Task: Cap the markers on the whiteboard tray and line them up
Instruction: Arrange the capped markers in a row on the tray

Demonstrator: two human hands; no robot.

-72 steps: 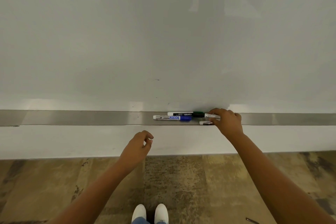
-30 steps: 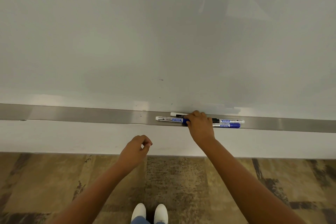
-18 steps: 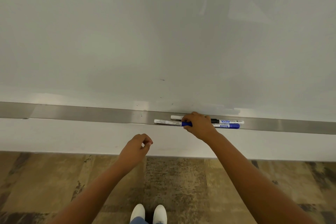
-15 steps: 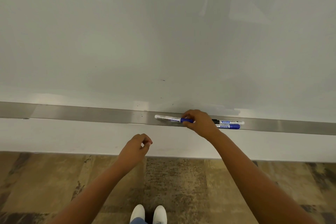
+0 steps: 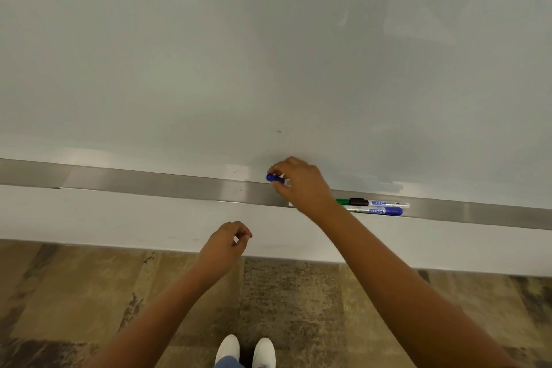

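A long metal whiteboard tray (image 5: 149, 181) runs across the view under the whiteboard. My right hand (image 5: 301, 185) is lifted just above the tray and grips a blue-capped marker (image 5: 273, 178), whose blue cap points left while my fingers hide its body. On the tray to the right lie a black-capped marker (image 5: 379, 203) and, in front of it, a second blue-capped marker (image 5: 376, 211). A green cap (image 5: 341, 201) shows beside my wrist, the rest of that marker hidden. My left hand (image 5: 227, 243) hangs below the tray, fingers loosely curled, holding nothing.
The whiteboard (image 5: 268, 54) fills the upper view. A white wall strip runs below the tray, then patterned brown floor (image 5: 74, 293). My white shoes (image 5: 245, 349) show at the bottom edge.
My right hand has lifted the blue-capped marker off the tray and turned it so its cap points left. The left hand has stayed where it was.
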